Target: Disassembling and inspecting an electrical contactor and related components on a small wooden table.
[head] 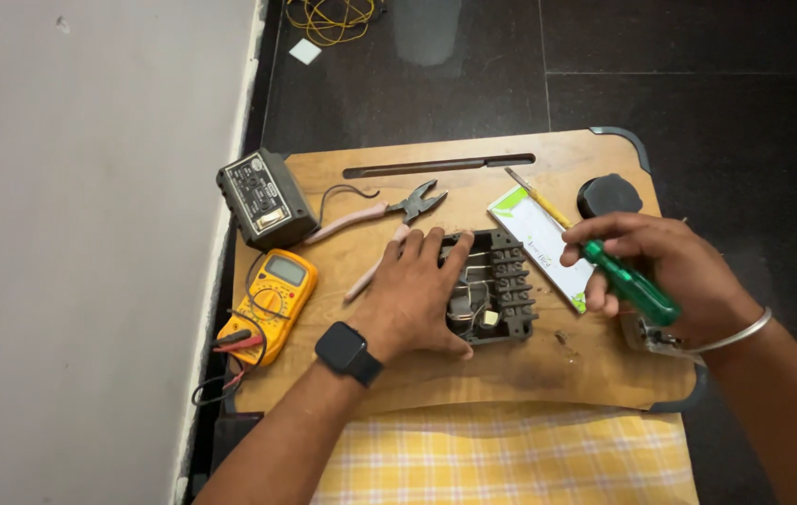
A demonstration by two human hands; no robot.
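My left hand (414, 290) lies flat on a dark grey switch module (501, 295) with wires and screw terminals, holding it down on the wooden lap table (548, 360). A black smartwatch sits on that wrist. My right hand (665, 271) grips a screwdriver with a clear green handle (630, 282); its yellow shaft points up and left over a white-and-green card (539, 238), right of the module. A metal bangle is on the right wrist.
A yellow multimeter (270, 297) with red and black leads lies at the table's left. A black box device (263, 198) and pink-handled pliers (375, 215) sit behind it. A black round cap (608, 194) rests far right. Yellow checked cloth (511, 458) lies nearest me; yellow wire (328, 19) on the dark floor.
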